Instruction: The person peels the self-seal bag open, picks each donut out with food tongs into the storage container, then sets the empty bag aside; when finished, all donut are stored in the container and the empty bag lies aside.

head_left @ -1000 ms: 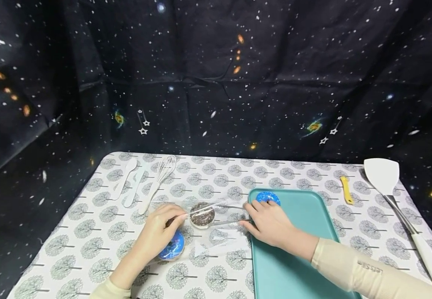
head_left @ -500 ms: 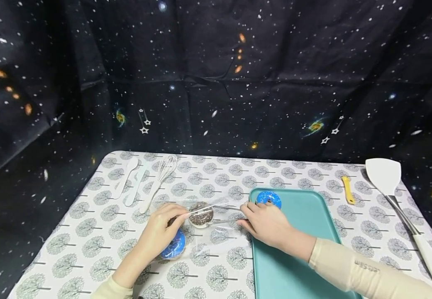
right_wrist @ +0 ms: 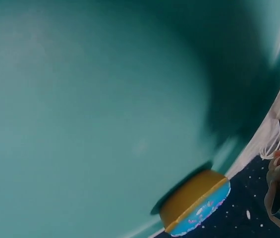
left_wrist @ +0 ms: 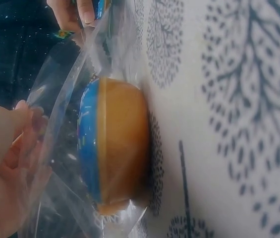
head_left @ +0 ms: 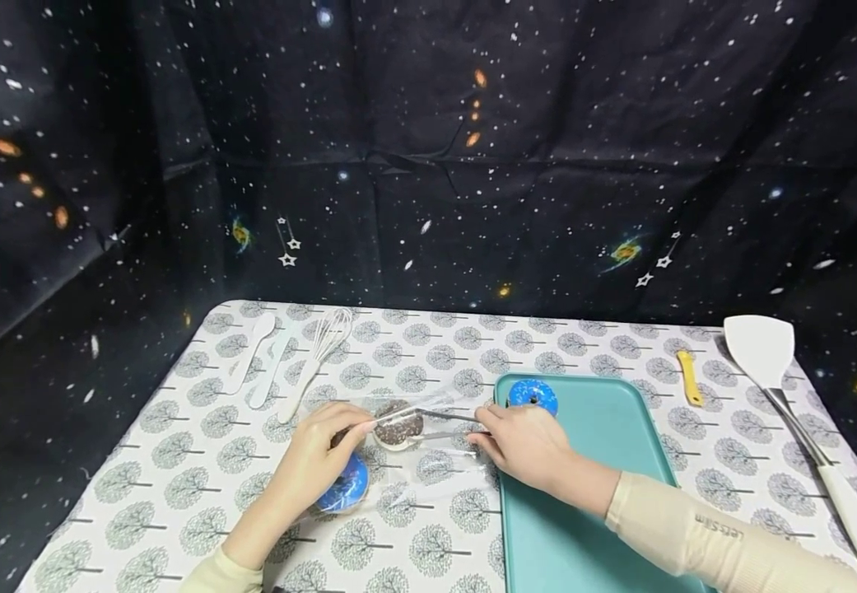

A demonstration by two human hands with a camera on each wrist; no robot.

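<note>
My left hand [head_left: 320, 457] pinches the mouth edge of a clear plastic bag [head_left: 428, 487] that lies on the cloth. Inside the bag, below that hand, is a blue-iced doughnut [left_wrist: 122, 144] with a tan base. A chocolate doughnut [head_left: 400, 430] with pale sprinkles sits just right of my left fingertips, with clear plastic around it. My right hand [head_left: 528, 445] grips metal tongs [head_left: 446, 415], their arms spread and reaching left to the chocolate doughnut. Another blue doughnut [head_left: 533, 394] lies at the tray's far left corner, just beyond my right hand.
A teal tray [head_left: 606, 428] lies under my right forearm. Back left are a white spoon [head_left: 250, 354], a pale spreader [head_left: 271, 369] and a whisk [head_left: 313, 362]. On the right are a yellow-handled tool [head_left: 689, 377] and a white spatula [head_left: 760, 347]. A dark star-print curtain [head_left: 428, 206] hangs behind.
My right hand has shifted slightly left, and the tongs' tips with it, further over the chocolate doughnut. My left hand keeps its pinch on the bag's edge.
</note>
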